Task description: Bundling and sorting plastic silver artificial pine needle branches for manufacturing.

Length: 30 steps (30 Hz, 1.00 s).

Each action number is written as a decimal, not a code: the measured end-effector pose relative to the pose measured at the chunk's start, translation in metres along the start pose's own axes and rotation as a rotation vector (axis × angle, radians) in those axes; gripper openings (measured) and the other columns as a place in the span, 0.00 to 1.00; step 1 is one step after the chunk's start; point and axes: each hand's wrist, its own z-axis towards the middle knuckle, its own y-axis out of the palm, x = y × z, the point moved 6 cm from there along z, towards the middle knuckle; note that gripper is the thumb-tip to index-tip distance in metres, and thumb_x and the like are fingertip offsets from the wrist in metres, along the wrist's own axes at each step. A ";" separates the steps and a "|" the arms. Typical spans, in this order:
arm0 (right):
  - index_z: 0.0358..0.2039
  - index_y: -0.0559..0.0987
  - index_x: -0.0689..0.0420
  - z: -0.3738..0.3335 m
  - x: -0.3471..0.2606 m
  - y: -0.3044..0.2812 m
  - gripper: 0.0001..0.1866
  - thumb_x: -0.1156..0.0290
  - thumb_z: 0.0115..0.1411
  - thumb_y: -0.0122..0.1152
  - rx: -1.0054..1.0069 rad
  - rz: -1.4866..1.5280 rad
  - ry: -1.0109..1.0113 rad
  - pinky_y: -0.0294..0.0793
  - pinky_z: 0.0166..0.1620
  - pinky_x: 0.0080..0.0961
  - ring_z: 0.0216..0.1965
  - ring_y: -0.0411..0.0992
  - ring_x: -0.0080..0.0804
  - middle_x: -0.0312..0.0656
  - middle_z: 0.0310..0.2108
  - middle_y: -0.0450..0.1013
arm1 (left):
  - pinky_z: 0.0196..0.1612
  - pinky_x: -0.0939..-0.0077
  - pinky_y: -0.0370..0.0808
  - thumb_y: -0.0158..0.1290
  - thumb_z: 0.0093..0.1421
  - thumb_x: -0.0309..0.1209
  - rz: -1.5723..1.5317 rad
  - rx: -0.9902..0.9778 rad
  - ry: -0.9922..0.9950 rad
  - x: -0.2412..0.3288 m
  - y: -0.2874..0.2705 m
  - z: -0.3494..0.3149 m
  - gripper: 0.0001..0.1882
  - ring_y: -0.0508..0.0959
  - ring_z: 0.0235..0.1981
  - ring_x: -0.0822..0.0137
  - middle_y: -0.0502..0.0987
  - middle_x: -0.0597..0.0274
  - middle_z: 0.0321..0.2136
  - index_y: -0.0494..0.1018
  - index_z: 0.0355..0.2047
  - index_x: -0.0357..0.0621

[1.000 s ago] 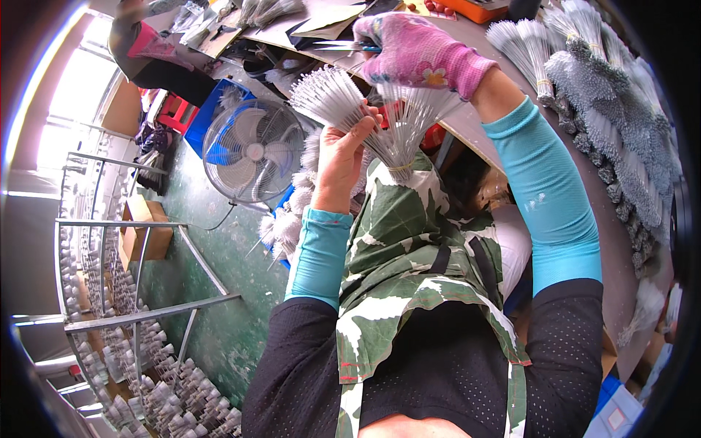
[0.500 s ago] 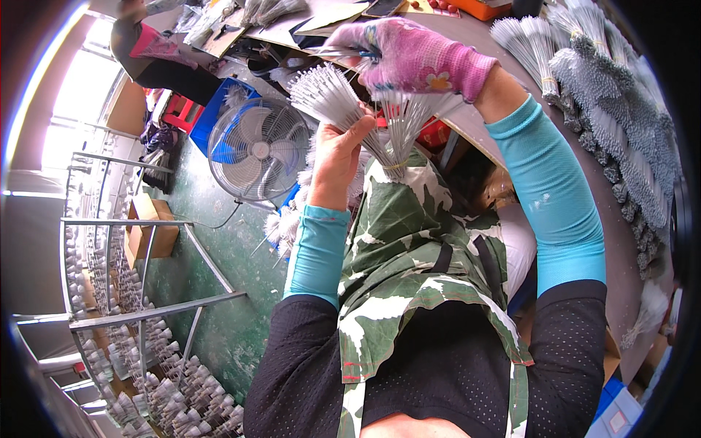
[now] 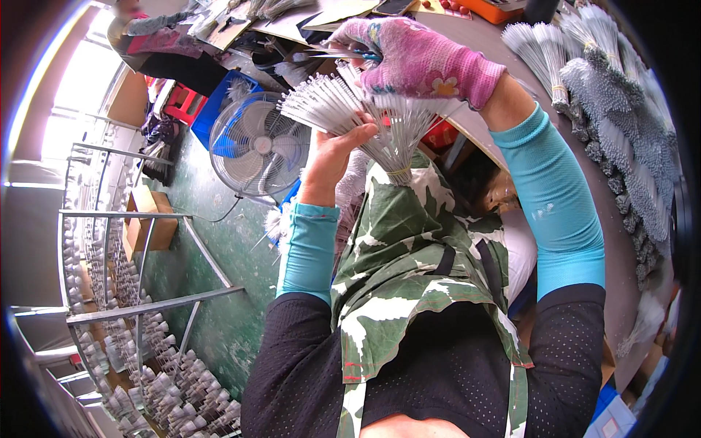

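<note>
A fanned bundle of thin white-tipped stems (image 3: 321, 102) stands over my lap, its lower end gathered by a yellowish band. Bare, my left hand (image 3: 332, 157) is closed round the left part of the fan, thumb across the stems. My right hand (image 3: 431, 62), in a pink flowered glove, is closed above the bundle. From its fingers slim metal blades, which look like scissors (image 3: 339, 54), point left over the stem tips, with a bit of blue at the handle. The glove hides most of the handle. Beneath the bundle lies my camouflage apron (image 3: 401, 219).
A worktable (image 3: 584, 190) curves along the right, with heaped grey-white stem bundles (image 3: 621, 139). At left are a floor fan (image 3: 259, 142), a blue bin (image 3: 212, 109), a cardboard box (image 3: 148, 219) and a metal rack (image 3: 153, 310). Another person (image 3: 164, 47) stands at the far left.
My left hand and its part of the fan have shifted slightly left and down. My gloved right hand has moved a little right, with the blades still in it. The other person leans further right.
</note>
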 end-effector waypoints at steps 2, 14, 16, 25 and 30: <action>0.43 0.74 0.62 0.002 -0.004 -0.004 0.22 0.68 0.48 0.65 0.051 -0.070 -0.034 0.71 0.44 0.22 0.39 0.72 0.28 0.44 0.38 0.74 | 0.41 0.76 0.72 0.58 0.47 0.16 0.051 -0.029 0.016 0.005 0.002 0.002 0.17 0.76 0.35 0.68 0.74 0.61 0.31 0.69 0.39 0.38; 0.32 0.77 0.61 0.008 -0.023 0.004 0.16 0.63 0.47 0.65 0.019 -0.188 0.083 0.72 0.37 0.26 0.28 0.73 0.34 0.47 0.25 0.73 | 0.42 0.76 0.72 0.60 0.47 0.19 -0.189 0.169 0.157 0.008 0.017 -0.013 0.26 0.76 0.37 0.70 0.75 0.63 0.36 0.66 0.48 0.40; 0.29 0.76 0.63 0.009 -0.031 0.000 0.13 0.67 0.47 0.63 -0.127 -0.121 0.162 0.72 0.35 0.24 0.25 0.72 0.31 0.45 0.23 0.73 | 0.43 0.76 0.72 0.59 0.48 0.20 -0.220 0.156 0.171 0.013 0.024 -0.015 0.24 0.76 0.37 0.69 0.75 0.63 0.36 0.67 0.47 0.40; 0.37 0.74 0.63 -0.009 -0.007 0.000 0.17 0.67 0.49 0.63 0.027 0.025 0.151 0.70 0.41 0.22 0.33 0.71 0.26 0.43 0.28 0.73 | 0.37 0.77 0.72 0.58 0.49 0.19 -0.239 0.258 0.161 0.001 0.028 -0.015 0.18 0.75 0.32 0.73 0.75 0.65 0.32 0.69 0.41 0.40; 0.35 0.74 0.60 -0.013 -0.037 -0.001 0.17 0.64 0.47 0.64 0.060 -0.269 0.117 0.71 0.38 0.28 0.31 0.73 0.39 0.48 0.28 0.73 | 0.38 0.77 0.73 0.56 0.48 0.16 -0.288 0.142 0.274 0.012 0.043 -0.014 0.19 0.76 0.33 0.71 0.75 0.64 0.32 0.69 0.42 0.40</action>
